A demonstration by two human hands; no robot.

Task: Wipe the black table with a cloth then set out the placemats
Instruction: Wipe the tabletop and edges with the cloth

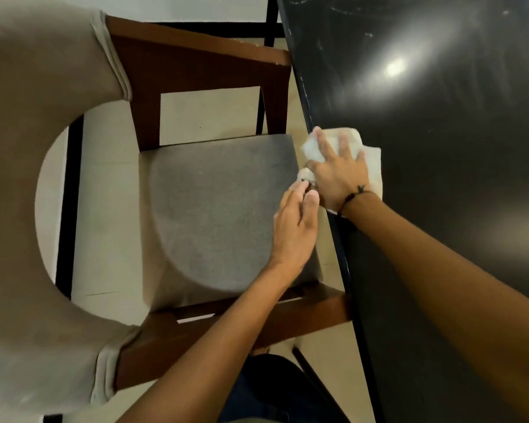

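The black table [440, 148] fills the right side, glossy with faint smears and a light glare. A white cloth [374, 166] lies at the table's left edge. My right hand [338, 172] presses flat on the cloth with fingers spread. My left hand [293, 227] hovers just off the table edge, palm up and cupped below the cloth's hanging corner, fingertips touching it. No placemats are in view.
A wooden chair with a grey seat cushion [214, 215] stands pushed close to the table's left edge. Beige fabric [28, 148] drapes over its arm and back on the left. Pale tiled floor [202, 117] shows behind the chair.
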